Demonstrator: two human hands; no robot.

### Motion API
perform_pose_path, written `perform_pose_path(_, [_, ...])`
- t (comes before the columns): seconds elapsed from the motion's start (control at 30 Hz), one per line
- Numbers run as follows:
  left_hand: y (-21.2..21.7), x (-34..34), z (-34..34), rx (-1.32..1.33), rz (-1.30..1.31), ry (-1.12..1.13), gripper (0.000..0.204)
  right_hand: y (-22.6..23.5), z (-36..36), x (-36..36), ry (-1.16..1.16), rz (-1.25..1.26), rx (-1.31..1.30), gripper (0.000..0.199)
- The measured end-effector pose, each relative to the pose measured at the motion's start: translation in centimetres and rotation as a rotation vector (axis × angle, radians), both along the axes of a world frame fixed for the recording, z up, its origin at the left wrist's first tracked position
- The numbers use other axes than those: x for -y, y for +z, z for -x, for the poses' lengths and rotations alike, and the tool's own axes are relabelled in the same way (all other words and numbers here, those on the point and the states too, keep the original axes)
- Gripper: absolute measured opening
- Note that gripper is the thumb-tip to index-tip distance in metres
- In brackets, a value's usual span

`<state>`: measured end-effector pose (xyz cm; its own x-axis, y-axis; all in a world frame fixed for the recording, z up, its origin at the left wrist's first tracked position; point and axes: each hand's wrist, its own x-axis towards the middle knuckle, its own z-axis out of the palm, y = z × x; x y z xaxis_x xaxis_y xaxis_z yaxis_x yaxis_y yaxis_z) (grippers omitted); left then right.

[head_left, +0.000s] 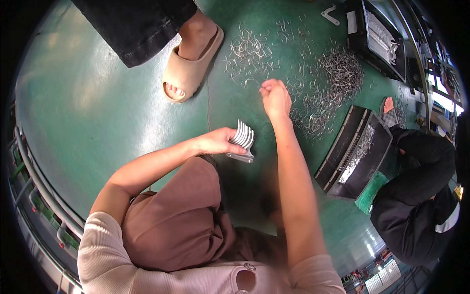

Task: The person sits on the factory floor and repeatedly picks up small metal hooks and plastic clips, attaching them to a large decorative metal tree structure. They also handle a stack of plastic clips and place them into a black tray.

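**Hands sort curved metal clips on a green workshop floor**

Seen from above, the left hand (218, 141) is closed around a fanned stack of curved metal clips (243, 137), held upright just off the picture's centre, with a flat metal piece at its base. The right hand (275, 98), at about 12 o'clock from the stack and close by, has its fingers curled in over loose clips on the floor; whether they pinch one cannot be told.

A scatter of loose clips (249, 51) lies at 12 o'clock, and a denser heap of clips (338, 73) at 1 o'clock. At 11 o'clock another person's foot in a beige slide sandal (188, 68) stands on the green floor (98, 98), just beside the scatter. At 3 o'clock a black tray (342, 157) holds more clips, and a crouching person in dark clothes (421, 196) sits just behind it. A second black tray (377, 39) with ranked clips sits at 2 o'clock. The person's brown-clad knee (181, 215) fills the foreground at 7 o'clock.
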<state>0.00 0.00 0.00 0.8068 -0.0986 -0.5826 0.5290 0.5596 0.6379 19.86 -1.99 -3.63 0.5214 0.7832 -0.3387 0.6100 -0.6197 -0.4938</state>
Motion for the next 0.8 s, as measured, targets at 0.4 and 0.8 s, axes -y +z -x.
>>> perform_pose_path(0.4, [2.2, -1.8, 1.6, -0.035, -0.183, 0.389, 0.027, 1.4, -0.5, 1.1, -0.109, -0.204, -0.448, 0.011])
perform_pose_path(0.8, [6.4, -1.6, 1.7, 0.173, -0.892, 0.457, 0.027, 12.1, 1.4, 3.9, -0.263, -0.311, -1.086, 0.016])
